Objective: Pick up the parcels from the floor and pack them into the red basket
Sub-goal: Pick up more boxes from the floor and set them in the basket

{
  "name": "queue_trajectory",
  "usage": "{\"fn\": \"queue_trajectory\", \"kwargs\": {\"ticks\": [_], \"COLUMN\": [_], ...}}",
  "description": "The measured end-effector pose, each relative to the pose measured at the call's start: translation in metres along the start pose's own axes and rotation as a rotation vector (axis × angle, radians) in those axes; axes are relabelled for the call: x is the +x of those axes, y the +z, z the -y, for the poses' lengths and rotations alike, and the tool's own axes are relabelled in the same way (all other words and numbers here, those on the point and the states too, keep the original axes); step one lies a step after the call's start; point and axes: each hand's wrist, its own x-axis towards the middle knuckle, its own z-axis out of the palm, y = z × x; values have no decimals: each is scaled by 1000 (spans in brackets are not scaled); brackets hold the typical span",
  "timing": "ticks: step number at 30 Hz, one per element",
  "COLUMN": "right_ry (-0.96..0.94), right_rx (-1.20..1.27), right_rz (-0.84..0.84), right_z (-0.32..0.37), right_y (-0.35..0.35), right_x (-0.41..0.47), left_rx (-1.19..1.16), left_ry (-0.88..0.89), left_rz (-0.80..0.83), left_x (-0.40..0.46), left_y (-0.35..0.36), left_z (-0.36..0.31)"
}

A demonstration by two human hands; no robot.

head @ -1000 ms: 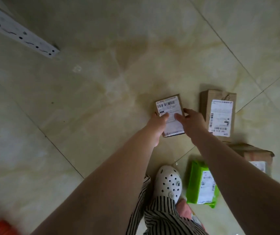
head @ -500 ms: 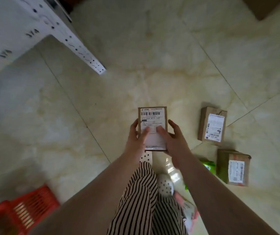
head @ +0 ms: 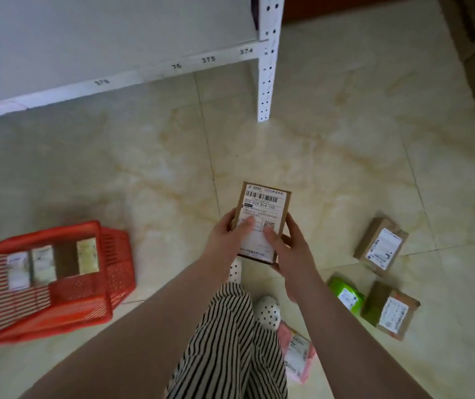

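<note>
Both hands, left hand (head: pixel 224 240) and right hand (head: pixel 291 254), clasped round small brown parcel (head: pixel 262 223), now lifted off floor to waist height. Red basket (head: pixel 43 283) newly in view at left, partly filled; drop-off likely next.

Red basket (head: pixel 57 298); brown box (head: pixel 262 223), white label; black-and-white striped trousers (head: pixel 230 341); green parcel (head: pixel 345 295); another parcel (head: pixel 299 355), seemingly pink.

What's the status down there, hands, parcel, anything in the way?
Left hand and right hand grip one brown parcel, off the floor. Red basket to the left, four parcels inside. Path clear.
</note>
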Motion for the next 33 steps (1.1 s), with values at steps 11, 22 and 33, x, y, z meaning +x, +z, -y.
{"fn": "queue_trajectory", "kwargs": {"ticks": [11, 22, 33], "right_ry": [70, 160, 229], "right_rx": [-181, -288, -336], "right_rz": [160, 307, 225], "right_z": [-62, -203, -299], "right_y": [146, 414, 511], "right_x": [-54, -117, -38], "left_rx": [-305, -356, -525], "left_ry": [-48, -53, -289], "left_rz": [-153, -333, -421], "left_x": [-61, -137, -71], "left_y": [-176, -480, -610], "left_z": [29, 36, 101]}}
